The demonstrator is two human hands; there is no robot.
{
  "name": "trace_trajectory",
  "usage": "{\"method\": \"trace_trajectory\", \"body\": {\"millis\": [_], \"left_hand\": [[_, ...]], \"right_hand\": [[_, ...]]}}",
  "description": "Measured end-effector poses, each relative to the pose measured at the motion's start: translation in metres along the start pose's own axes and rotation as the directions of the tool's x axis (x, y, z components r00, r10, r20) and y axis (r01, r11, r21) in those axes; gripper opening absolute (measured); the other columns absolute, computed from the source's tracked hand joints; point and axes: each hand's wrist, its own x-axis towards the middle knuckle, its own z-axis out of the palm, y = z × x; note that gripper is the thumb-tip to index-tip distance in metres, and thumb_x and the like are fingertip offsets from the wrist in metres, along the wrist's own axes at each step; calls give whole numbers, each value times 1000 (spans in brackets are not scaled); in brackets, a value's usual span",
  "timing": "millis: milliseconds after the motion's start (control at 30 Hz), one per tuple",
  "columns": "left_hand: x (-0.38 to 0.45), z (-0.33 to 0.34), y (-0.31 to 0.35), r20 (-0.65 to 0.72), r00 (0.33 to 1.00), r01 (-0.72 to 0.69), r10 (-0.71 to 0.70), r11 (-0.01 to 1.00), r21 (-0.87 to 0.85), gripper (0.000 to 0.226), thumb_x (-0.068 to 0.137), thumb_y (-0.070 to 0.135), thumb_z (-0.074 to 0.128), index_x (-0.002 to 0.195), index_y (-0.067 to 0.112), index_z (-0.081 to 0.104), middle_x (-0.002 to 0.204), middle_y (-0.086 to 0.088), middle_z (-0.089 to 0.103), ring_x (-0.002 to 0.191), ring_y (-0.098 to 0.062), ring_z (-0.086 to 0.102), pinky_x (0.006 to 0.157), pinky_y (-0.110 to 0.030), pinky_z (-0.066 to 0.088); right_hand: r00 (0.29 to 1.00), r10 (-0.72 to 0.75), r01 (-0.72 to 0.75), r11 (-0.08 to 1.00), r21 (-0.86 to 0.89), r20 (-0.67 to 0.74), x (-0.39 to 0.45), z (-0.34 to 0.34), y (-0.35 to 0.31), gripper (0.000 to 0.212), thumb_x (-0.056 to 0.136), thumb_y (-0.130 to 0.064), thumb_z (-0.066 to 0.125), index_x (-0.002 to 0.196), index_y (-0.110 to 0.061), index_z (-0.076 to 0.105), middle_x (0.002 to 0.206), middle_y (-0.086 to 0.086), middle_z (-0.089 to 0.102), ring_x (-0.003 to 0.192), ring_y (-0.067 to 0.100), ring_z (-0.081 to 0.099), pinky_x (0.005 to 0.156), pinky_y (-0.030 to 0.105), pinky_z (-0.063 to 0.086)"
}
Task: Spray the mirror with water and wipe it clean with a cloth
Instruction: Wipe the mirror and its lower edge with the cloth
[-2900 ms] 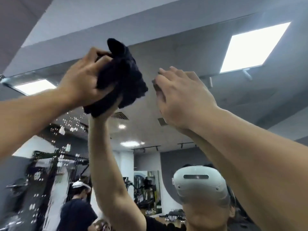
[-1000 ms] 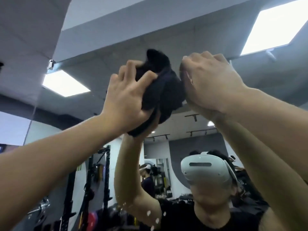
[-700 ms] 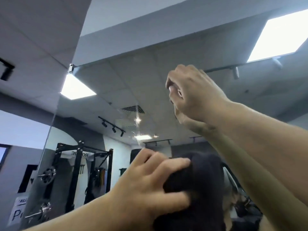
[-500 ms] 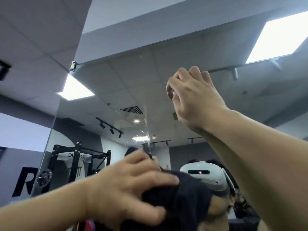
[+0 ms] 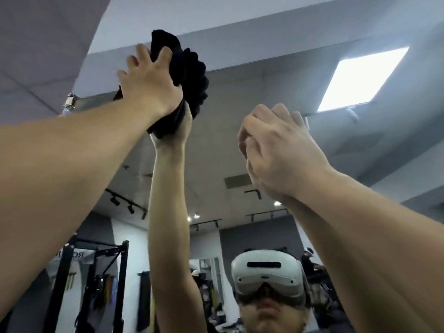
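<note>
The wall mirror (image 5: pixel 216 155) fills most of the view and reflects me, the ceiling and a gym room. My left hand (image 5: pixel 149 85) is raised high and grips a bunched black cloth (image 5: pixel 192 78), holding it against the glass right at the mirror's top edge. Part of the cloth sticks out above and to the right of my fingers. My right hand (image 5: pixel 276 150) is lower and to the right, its bent fingers leaning on the glass and holding nothing. No spray bottle is in view.
A metal clip (image 5: pixel 69 102) holds the mirror's top left corner under the ceiling. The reflection shows a black weight rack (image 5: pixel 120 272), ceiling light panels (image 5: pixel 360 78) and other people far behind.
My left hand has swept the cloth from low on the glass up to the mirror's top edge. My right hand has stayed leaning on the mirror.
</note>
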Motion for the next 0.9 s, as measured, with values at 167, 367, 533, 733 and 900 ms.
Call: {"method": "trace_trajectory", "body": {"millis": [167, 367, 533, 733, 900], "left_hand": [[-61, -15, -4, -58, 980, -193, 189, 979, -65, 50, 85, 32, 62, 130, 22, 41, 136, -19, 38, 122, -42, 44, 103, -56, 39], [-169, -51, -13, 8, 875, -472, 484, 855, -214, 53, 79, 52, 56, 124, 26, 46, 135, -16, 43, 120, -37, 47, 96, -54, 42], [-272, -74, -39, -91, 693, -694, 715, 628, -353, 35, 88, 40, 71, 120, 30, 61, 136, -10, 50, 107, -30, 55, 86, -46, 45], [-283, -71, -92, -167, 384, -859, 908, 286, -425, 17, 96, 31, 60, 111, 31, 52, 139, 0, 51, 109, -20, 60, 95, -37, 51], [-212, -61, -138, -41, 503, -803, 863, 450, -390, 32, 92, 53, 62, 121, 49, 50, 130, 8, 48, 105, -13, 54, 83, -31, 51]], "right_hand": [[1000, -13, 13, 1000, 9, 14, 1, -2, -2, 11, 97, -23, 43, 92, -23, 53, 94, -7, 46, 88, 15, 33, 83, 33, 26], [997, 63, -66, 994, 82, 47, 10, -6, -8, 20, 99, -33, 42, 91, -20, 54, 95, -1, 50, 95, 20, 37, 89, 41, 32], [998, 66, -68, 979, 192, 13, 30, -5, -47, 20, 101, -38, 43, 94, -22, 52, 101, -2, 46, 102, 21, 40, 95, 41, 30], [995, -86, 75, 976, 203, 45, 44, 26, -102, 31, 101, -42, 43, 120, -20, 52, 125, 1, 47, 117, 23, 43, 102, 39, 30], [999, -45, 42, 984, 174, 13, 41, 47, -109, 17, 100, -17, 41, 113, -18, 52, 117, 2, 48, 109, 23, 42, 100, 36, 29]]}}
